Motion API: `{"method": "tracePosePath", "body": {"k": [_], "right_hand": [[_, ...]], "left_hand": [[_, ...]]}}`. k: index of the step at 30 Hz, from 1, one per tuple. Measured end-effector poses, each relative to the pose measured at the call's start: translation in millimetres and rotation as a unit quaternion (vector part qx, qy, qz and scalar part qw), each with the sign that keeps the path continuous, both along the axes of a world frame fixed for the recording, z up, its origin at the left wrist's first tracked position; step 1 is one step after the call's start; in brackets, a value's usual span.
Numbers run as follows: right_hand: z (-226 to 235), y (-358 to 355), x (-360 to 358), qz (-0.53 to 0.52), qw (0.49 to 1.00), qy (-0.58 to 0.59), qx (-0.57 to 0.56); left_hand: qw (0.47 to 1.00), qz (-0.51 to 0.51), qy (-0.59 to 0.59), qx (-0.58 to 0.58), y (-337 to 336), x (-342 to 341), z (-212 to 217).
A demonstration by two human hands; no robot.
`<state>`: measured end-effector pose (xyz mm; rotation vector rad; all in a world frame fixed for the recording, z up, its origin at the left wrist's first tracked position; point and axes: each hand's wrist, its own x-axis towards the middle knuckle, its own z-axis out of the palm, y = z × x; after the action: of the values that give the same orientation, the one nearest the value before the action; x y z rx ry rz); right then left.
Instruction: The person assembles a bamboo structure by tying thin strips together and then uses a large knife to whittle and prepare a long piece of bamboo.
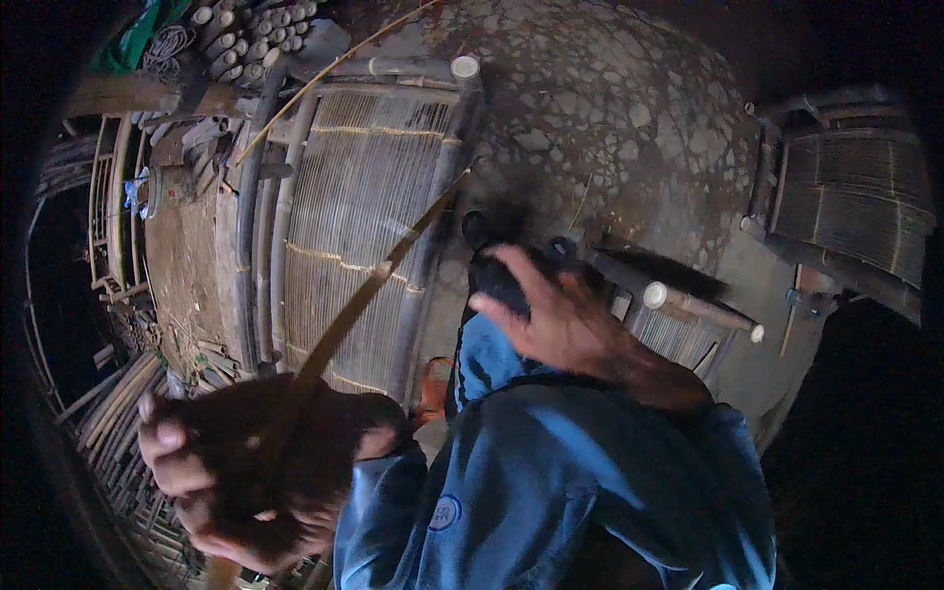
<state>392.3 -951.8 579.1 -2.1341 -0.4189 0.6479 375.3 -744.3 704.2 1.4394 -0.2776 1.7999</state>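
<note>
Left hand (236,482) clenched around thin bamboo strip (379,270); right hand (551,315) blurred, fingers spread, empty. Strip looks light, springy, sharp-edged; grip low.

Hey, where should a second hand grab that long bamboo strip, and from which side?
Take the bamboo strip near its middle, above the left hand that grips its lower end, probably coming from the right. It slants up, thin and flat, so pinch its broad faces.

There is one view. It comes from a camera on the person's head and looks straight down. Both hands and the blue sleeves are very close. The stone floor (629,128) is farther below, bent round at the edges.
</note>
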Motion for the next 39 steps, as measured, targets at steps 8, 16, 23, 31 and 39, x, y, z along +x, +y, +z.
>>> {"method": "tracePosePath", "body": {"k": [8,16,23,31,39], "right_hand": [[62.4,-2.5,-37.7,0.152,0.951,-0.176,0.202],[63.8,-11.0,-42.7,0.133,0.968,-0.106,0.187],[27.0,-19.8,-22.9,0.131,0.986,0.083,0.060],[24.4,-7.2,-35.0,0.158,0.982,-0.045,0.089],[-68.8,4.4,1.5,0.017,0.999,-0.032,0.013]], "left_hand": [[0.992,0.025,-0.034,0.122,-17.3,-37.7,6.8],[0.999,0.048,-0.007,-0.007,-48.1,-28.5,7.6],[0.992,-0.074,0.047,-0.092,-65.2,-15.9,-14.3],[1.000,-0.009,0.003,0.022,-31.9,-11.5,-17.8],[0.982,0.141,0.070,0.106,-1.7,9.2,-30.5]]}}
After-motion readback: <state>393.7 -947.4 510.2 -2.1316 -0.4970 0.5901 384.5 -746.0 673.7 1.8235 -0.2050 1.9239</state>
